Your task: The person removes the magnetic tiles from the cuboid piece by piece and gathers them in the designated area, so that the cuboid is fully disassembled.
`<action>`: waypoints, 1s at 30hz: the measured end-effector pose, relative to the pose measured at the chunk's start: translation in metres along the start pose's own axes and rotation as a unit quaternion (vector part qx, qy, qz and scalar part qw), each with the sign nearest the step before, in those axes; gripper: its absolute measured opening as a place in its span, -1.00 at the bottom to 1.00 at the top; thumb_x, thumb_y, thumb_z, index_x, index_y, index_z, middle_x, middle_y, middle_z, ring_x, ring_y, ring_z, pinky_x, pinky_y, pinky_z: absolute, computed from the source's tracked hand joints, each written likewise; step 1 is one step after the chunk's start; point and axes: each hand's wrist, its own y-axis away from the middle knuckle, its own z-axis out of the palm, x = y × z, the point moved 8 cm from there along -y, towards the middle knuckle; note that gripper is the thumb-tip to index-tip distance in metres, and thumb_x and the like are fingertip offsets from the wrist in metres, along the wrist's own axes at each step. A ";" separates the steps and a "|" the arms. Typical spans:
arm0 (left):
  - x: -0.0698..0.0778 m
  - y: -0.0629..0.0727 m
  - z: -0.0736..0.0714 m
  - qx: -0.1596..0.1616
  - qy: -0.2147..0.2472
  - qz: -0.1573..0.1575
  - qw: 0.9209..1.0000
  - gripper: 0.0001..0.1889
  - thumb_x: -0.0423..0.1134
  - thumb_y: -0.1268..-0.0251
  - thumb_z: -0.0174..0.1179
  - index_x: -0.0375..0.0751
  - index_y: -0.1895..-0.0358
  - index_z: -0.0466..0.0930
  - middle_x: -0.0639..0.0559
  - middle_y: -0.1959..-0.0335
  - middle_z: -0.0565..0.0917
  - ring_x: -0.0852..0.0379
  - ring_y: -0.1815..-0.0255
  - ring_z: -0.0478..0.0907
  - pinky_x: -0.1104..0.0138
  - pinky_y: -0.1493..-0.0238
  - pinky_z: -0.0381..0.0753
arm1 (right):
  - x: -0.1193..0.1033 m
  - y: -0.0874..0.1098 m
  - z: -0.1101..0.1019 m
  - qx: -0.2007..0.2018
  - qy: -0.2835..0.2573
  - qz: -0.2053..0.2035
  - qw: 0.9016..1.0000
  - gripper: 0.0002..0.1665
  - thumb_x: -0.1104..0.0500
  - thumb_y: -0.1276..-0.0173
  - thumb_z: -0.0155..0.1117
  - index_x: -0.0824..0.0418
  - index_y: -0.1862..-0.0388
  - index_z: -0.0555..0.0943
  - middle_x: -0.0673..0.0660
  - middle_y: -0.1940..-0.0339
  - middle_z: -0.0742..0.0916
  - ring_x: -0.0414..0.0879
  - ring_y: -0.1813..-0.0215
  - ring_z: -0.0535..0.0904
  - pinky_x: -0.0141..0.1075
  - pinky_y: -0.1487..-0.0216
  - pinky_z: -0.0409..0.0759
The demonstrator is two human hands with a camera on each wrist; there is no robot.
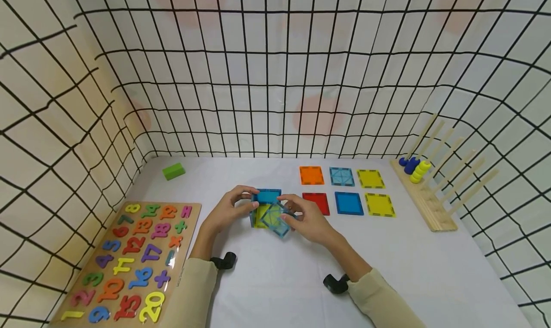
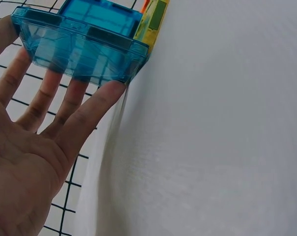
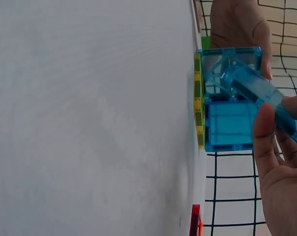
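- One number board (image 1: 142,242) at near left, one green block (image 1: 174,171) beyond.
- Left hand (image 1: 228,211), fingers extended, touches one standing clear-blue tile (image 2: 79,46); only the left wrist view shows every finger.
- One blue tile (image 1: 269,196) stands at the far edge of one flat yellow tile (image 1: 260,217).
- Right hand (image 1: 311,220) pinches one tilted light-blue tile (image 1: 275,219) over these, seen side-on in the right wrist view.
- Six flat tiles (image 1: 349,203) in two rows, farther right.
- One peg rack (image 1: 443,218) at right; wide tabletop (image 1: 387,251) on its near left, black grid (image 1: 275,98) beyond the far edge.

Head view downward, wrist views close
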 end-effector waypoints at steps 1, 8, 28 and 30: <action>0.000 0.000 0.000 0.000 0.000 -0.002 1.000 -0.64 -0.04 -0.43 0.31 0.15 -0.23 0.59 0.06 -0.41 0.48 -0.17 -0.44 0.40 -0.24 -0.39 0.43 | -0.001 0.001 -0.001 -0.001 -0.002 -0.005 1.000 -0.44 0.15 -0.49 0.34 -0.15 -0.41 0.51 0.13 -0.01 0.70 0.06 -0.01 0.67 -0.27 0.21 0.79; 0.002 0.002 0.002 -0.010 0.001 -0.005 1.000 -0.50 -0.09 -0.32 0.42 0.09 -0.30 0.55 0.08 -0.46 0.43 -0.19 -0.49 0.35 -0.31 -0.46 0.31 | -0.001 0.010 -0.011 0.007 0.003 -0.019 1.000 -0.32 0.22 -0.53 0.26 -0.13 -0.56 0.39 0.18 -0.24 0.65 0.10 -0.16 0.67 -0.16 0.03 0.79; 0.002 0.000 0.006 -0.056 0.027 0.001 0.998 -0.20 -0.28 -0.01 0.63 0.06 -0.39 0.48 0.23 -0.42 0.37 -0.13 -0.51 0.29 0.02 -0.30 0.62 | 0.033 0.056 -0.063 0.057 0.035 0.072 0.995 -0.51 0.02 -0.35 0.49 -0.01 -0.21 0.56 0.08 0.18 0.70 -0.04 0.19 0.62 -0.40 0.16 0.67; 0.002 0.001 0.006 -0.056 0.029 0.000 0.998 -0.21 -0.29 -0.01 0.63 0.07 -0.38 0.49 0.22 -0.41 0.38 -0.14 -0.51 0.29 0.00 -0.31 0.62 | 0.037 0.061 -0.068 0.059 0.035 0.080 0.994 -0.51 0.04 -0.33 0.51 -0.03 -0.19 0.57 0.07 0.21 0.70 -0.04 0.22 0.62 -0.40 0.18 0.68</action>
